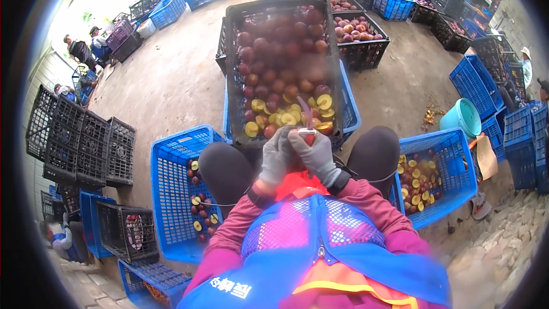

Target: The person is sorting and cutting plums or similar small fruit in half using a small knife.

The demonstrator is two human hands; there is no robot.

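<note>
Both my hands, in grey gloves, are close together at the near edge of a black crate of plums. My right hand is closed around a knife with a red and white handle; its blade points away from me over the fruit. My left hand has its fingers curled in beside the handle, and what they hold, if anything, is hidden. Whole dark red plums fill most of the crate, partly blurred. Cut plum halves with yellow flesh lie at its near end.
Blue crates with cut plums stand by my left knee and right knee. Another black crate of plums is behind. A turquoise bucket is at the right, stacked black crates at the left. Several people sit farther off.
</note>
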